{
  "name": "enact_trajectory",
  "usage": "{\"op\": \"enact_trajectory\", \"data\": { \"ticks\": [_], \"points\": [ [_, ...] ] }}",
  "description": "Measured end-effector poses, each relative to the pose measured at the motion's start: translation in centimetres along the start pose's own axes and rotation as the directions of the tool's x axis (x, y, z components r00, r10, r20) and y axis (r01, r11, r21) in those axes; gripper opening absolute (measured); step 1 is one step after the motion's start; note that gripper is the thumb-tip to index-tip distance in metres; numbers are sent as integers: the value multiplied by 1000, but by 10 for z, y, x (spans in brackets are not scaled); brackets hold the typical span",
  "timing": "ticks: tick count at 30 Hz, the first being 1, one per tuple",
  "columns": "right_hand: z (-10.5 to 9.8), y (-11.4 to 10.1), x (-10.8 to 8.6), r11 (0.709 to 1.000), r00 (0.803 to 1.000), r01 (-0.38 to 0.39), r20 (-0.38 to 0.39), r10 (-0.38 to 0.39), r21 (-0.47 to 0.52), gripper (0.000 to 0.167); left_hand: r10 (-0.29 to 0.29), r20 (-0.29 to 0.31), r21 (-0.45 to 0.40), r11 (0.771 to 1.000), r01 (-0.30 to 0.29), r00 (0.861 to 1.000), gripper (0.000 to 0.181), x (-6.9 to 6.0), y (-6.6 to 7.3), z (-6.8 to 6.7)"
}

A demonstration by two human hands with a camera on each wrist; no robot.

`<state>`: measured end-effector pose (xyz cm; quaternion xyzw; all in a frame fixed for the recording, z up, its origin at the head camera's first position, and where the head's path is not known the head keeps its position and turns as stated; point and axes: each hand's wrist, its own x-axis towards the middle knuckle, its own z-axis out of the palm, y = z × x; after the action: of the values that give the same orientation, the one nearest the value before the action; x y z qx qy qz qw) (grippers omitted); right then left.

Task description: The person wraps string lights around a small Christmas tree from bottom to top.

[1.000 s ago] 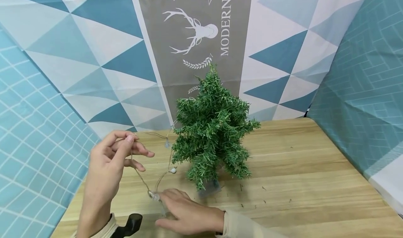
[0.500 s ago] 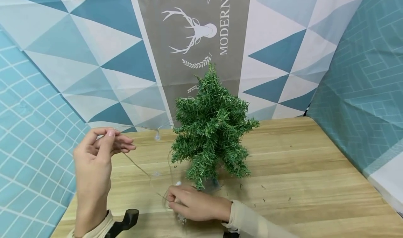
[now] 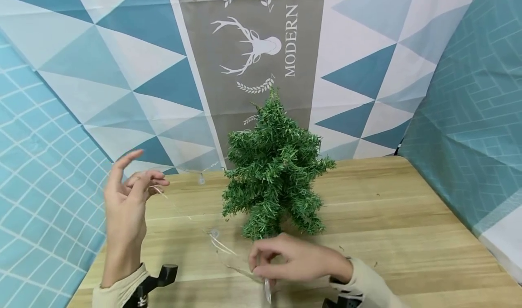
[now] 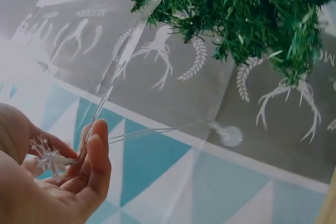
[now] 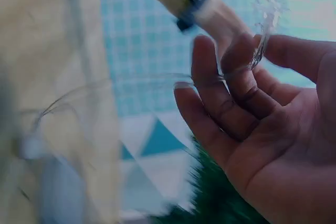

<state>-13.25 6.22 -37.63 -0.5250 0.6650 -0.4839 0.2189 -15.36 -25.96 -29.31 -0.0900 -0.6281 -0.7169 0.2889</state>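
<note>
A string of fairy lights on thin clear wire runs between both hands. In the head view my left hand (image 3: 132, 199) holds part of it, index finger raised. The left wrist view shows the wire (image 4: 107, 90) passing through that hand's bent fingers, with a clear snowflake-like light (image 4: 48, 158) beside the thumb. My right hand (image 3: 289, 258), in front of the tree, pinches the wire; a clear spiky light (image 5: 270, 9) sticks up past its fingertips. One round light (image 3: 201, 180) hangs left of the green artificial tree (image 3: 277, 172); another light (image 3: 214, 233) dangles between the hands.
The small tree stands on the wooden table (image 3: 367, 217), its base hidden behind my right hand. A patterned cloth (image 3: 261, 40) with a deer print hangs behind. Blue cloths border both sides. Blurred pale shapes (image 5: 60, 192) show in the right wrist view.
My right hand has moved right, drawing the wire along, and now pinches it in front of the tree. My left hand has shifted left and its index finger has lifted.
</note>
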Motion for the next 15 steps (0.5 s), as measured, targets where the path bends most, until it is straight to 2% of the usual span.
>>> {"op": "enact_trajectory", "data": {
  "ticks": [5, 8, 10, 12, 13, 14, 15],
  "points": [
    [-31, -12, -20, 1000, 995, -17, -101, 15, -18, 12, -78, 5, -94, 993, 78, 997, 22, 3, -10, -3],
    [-45, -16, -30, 998, 992, -30, -123, 22, -63, 14, -91, 2, -140, 986, 91, 996, 19, 4, -13, -3],
    [-52, -20, -37, 996, 992, -52, -120, 43, -70, 15, -85, 9, -127, 988, 85, 996, 20, 4, -14, -3],
    [-58, -24, -44, 995, 991, -75, -113, 67, -66, 17, -53, 18, -31, 998, 53, 998, 21, 4, -14, -2],
    [-60, -26, -48, 995, 991, -79, -112, 72, -60, 18, -18, 27, 68, 998, 17, 999, 21, 4, -15, -1],
    [-63, -28, -51, 995, 990, -80, -118, 73, -58, 18, 35, 42, 205, 978, -43, 999, 22, 4, -17, 0],
    [-65, -30, -55, 995, 989, -81, -129, 73, -55, 19, 98, 69, 355, 928, -116, 993, 24, 3, -19, 2]
  ]
}}
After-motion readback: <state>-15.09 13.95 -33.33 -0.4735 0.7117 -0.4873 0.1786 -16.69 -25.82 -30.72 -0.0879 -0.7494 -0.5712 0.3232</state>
